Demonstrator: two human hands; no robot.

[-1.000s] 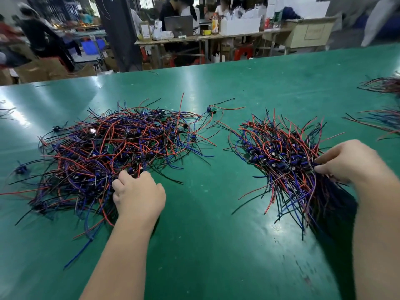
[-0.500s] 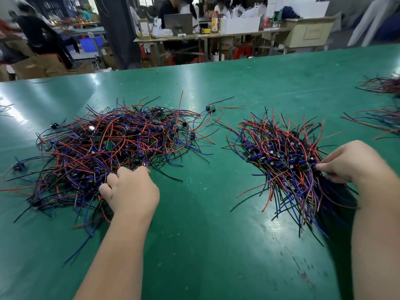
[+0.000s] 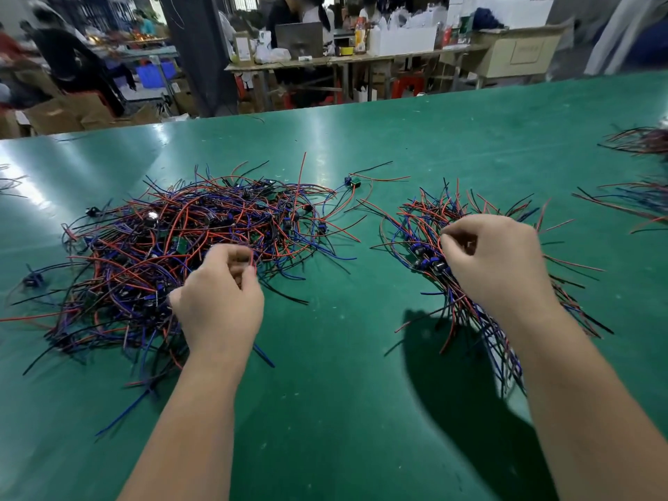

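Your left hand (image 3: 220,301): thumb and forefinger pinched on a red wire (image 3: 252,261) at the near edge of the tangled pile (image 3: 162,240). Your right hand (image 3: 495,262): fingers curled together over the sorted bundle (image 3: 419,215); blur hides whether they hold a strand. Both heaps lie on the green counter (image 3: 343,410), well apart. Risk: the wire is laced through its neighbours, so a quick pull may drag a clump along. Risk: your right forearm crosses the bundle's tails and could scatter them.
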